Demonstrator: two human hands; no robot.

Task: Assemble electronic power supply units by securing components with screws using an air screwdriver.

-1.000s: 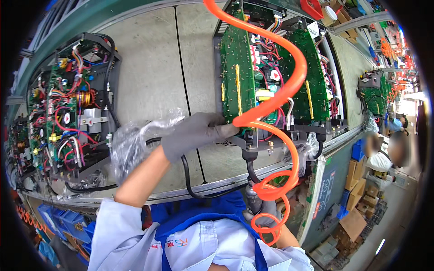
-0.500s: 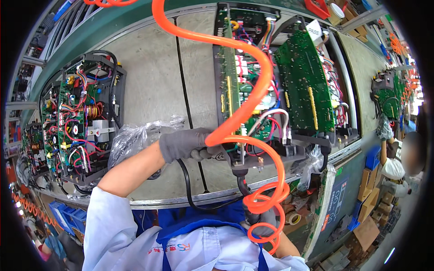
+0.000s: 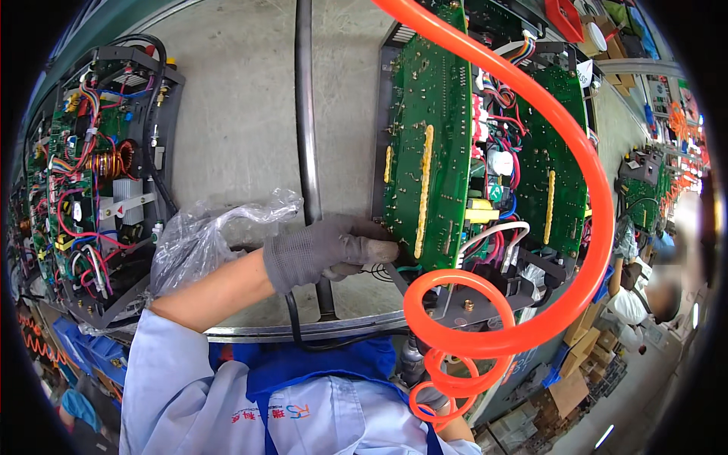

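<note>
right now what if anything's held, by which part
Right hand: apparently a handheld tool, its grip obscured by the orange coiled hose. Left hand: at the near left corner of the open circuit-board unit, grip unclear.

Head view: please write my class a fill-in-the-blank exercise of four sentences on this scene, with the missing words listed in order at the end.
1. The left hand is covered by a glove whose colour is ____.
2. The long circuit board nearest that hand is mainly ____ in colour.
3. In this view, the clear plastic wrap lies to the ____ of that board.
4. The apron worn over the pale shirt is ____ in colour.

Missing words: grey; green; left; blue.
</note>
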